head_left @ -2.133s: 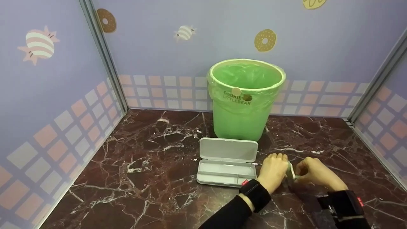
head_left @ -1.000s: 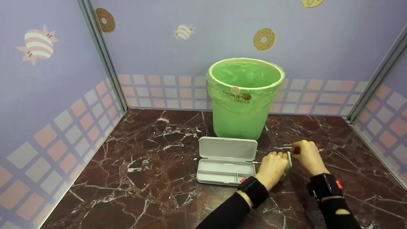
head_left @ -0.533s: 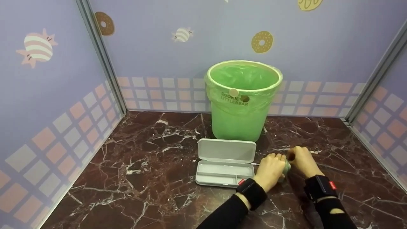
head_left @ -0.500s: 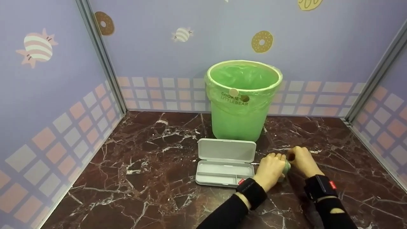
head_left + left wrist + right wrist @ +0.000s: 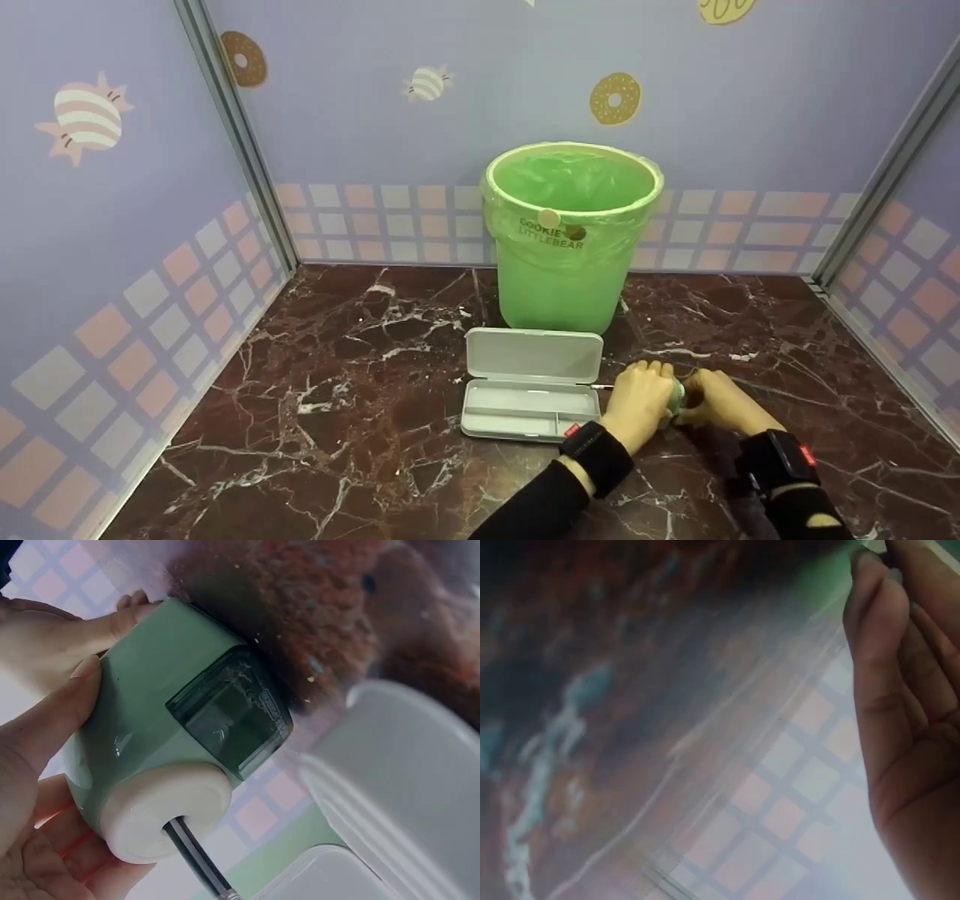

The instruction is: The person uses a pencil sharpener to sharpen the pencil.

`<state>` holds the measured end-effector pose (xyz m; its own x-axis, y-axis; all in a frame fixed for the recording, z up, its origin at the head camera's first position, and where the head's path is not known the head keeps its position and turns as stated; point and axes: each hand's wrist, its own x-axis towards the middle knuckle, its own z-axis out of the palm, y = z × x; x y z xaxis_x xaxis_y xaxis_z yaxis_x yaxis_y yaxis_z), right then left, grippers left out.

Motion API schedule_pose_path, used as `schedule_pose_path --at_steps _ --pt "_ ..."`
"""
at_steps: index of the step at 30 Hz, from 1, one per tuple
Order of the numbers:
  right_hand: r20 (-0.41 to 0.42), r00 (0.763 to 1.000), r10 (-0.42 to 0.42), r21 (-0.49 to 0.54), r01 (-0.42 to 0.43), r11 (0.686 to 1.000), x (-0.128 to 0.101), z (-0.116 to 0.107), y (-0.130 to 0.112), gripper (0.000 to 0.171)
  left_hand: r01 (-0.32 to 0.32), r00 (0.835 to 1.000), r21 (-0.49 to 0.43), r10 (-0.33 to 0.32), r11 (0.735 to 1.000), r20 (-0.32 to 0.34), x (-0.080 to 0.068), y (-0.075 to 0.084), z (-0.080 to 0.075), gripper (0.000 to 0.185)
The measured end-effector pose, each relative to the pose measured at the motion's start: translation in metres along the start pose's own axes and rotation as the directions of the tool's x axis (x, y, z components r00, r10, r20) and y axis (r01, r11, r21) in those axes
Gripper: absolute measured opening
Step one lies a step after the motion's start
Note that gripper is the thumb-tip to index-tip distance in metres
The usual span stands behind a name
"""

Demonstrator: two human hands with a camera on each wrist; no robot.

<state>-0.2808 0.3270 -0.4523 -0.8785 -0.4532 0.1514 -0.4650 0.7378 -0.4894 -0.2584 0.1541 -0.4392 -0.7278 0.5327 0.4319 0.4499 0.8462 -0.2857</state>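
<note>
Pictured right of centre at a marbled table [image 5: 375, 465], gripping a green sharpener [image 5: 146, 682] in the left hand [image 5: 641, 397], with the thumb along one side and the fingers wrapped round the other. Held against the tabletop or just over it, impossible to tell which. Fitted at one end with a cream collar [image 5: 165, 814] and taking a dark pencil [image 5: 196, 859] into the hole at its middle. Fitted also with a dark see-through window [image 5: 232, 716], speckled with pale bits. Directed, at the pencil's pale outer end, toward a grey case [image 5: 476, 432] just to the left. Met at the sharpener's opposite end by the right hand [image 5: 724, 405], with curled fingers and with thumb and forefinger pinched together on a small part of it, mostly hidden by the fingertips. Dressed in black sleeves [image 5: 532, 504], with a black strap [image 5: 598, 457] and a red tag at each wrist.

Laid open beside the left hand, with lid [image 5: 534, 355] raised at the back, and divided into a long rear compartment, a long front one and a small one at front right. Backed by an upright green bin [image 5: 562, 289], lined with a clear bag [image 5: 585, 176] folded over the rim, and lettered "Cookie Littlebear." Enclosed by lilac panels [image 5: 337, 135] printed with doughnuts, striped sweets and pink and white squares.
</note>
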Motion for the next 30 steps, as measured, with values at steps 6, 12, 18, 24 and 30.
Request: schedule_pose_path --at_steps 6,12,18,24,30 --pt "0.067 0.998 -0.021 -0.018 0.022 1.000 -0.006 -0.008 -0.009 0.018 0.034 0.999 -0.005 -0.034 0.999 0.027 0.000 0.001 -0.002 0.055" --pt "0.088 0.995 -0.046 -0.032 0.049 0.998 -0.013 -0.016 -0.019 0.019 0.091 0.995 0.007 -0.091 0.996 0.029 0.001 0.006 -0.005 0.049" --pt "0.088 0.995 -0.036 -0.020 0.038 0.999 -0.020 -0.023 -0.027 0.023 0.100 0.995 0.006 -0.100 0.995 0.006 0.001 0.008 -0.005 0.036" --pt "0.102 0.994 -0.031 0.034 0.027 0.999 -0.023 -0.033 -0.031 0.018 0.113 0.992 0.017 -0.112 0.993 -0.058 -0.001 0.011 -0.005 0.019" --pt "0.107 0.994 0.000 0.079 -0.009 0.997 -0.021 -0.042 -0.035 0.014 0.109 0.993 0.027 -0.108 0.994 -0.046 0.000 0.011 -0.005 0.012"
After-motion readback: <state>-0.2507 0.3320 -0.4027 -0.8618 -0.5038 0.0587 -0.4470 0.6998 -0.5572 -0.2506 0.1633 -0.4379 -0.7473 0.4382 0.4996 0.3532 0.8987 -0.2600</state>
